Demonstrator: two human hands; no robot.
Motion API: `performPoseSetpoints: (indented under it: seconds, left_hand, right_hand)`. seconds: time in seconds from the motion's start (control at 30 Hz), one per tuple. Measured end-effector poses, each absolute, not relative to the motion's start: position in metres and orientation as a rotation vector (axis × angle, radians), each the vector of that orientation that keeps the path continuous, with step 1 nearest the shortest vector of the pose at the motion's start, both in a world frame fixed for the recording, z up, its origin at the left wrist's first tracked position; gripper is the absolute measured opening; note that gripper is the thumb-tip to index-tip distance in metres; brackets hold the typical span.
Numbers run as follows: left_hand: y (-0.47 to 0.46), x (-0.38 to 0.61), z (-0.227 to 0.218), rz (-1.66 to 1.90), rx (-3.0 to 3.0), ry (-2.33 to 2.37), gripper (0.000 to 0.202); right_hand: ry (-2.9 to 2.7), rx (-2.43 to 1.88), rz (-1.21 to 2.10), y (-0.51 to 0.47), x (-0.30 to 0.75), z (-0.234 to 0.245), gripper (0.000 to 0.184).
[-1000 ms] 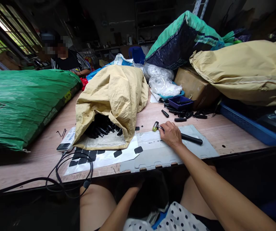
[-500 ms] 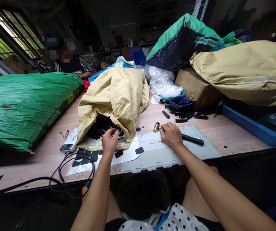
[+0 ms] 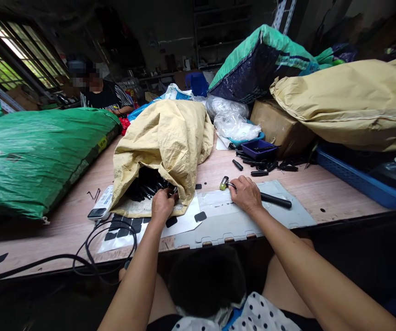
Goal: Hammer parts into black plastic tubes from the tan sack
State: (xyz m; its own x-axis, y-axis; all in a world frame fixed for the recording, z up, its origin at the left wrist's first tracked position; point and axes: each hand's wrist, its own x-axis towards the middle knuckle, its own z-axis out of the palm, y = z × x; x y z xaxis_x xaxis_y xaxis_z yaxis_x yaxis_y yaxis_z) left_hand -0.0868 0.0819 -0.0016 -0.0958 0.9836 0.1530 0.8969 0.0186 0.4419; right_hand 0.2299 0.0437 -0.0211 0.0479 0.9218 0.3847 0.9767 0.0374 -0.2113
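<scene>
My left hand [image 3: 162, 205] is at the mouth of a tan woven sack [image 3: 165, 138], its fingers curled into the pile of black handle-like parts [image 3: 146, 186] inside; what they grip I cannot make out. My right hand [image 3: 245, 194] rests on a grey mat [image 3: 232, 219] and is closed round a small hammer [image 3: 268, 198] with a black handle and a pale head at the left.
A big green sack [image 3: 28, 151] lies at left, more sacks and a cardboard box [image 3: 280, 124] at back right. A purple tray [image 3: 259, 148] with loose black parts, a blue crate [image 3: 352, 177], a phone [image 3: 99, 209] and a black cable [image 3: 90, 250] are on the wooden table. Another person [image 3: 97, 94] sits far left.
My left arm came up from below the table and reached into the tan sack's mouth, where its fingers have now closed. My right hand has stayed on the hammer.
</scene>
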Motion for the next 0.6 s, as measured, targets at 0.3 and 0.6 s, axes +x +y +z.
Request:
performPoseSetpoints:
  seconds: [0.3,0.6]
  left_hand:
    - [0.008,-0.092,0.018,1.388,1.651,2.029,0.028]
    - [0.017,0.002,0.008,0.926,2.045,1.442,0.016]
  right_hand:
    - [-1.908,-1.920,-0.185,0.044,0.229,-0.021,0.024]
    - [-1.896,-1.894,-0.181,0.044,0.230,-0.023,0.024]
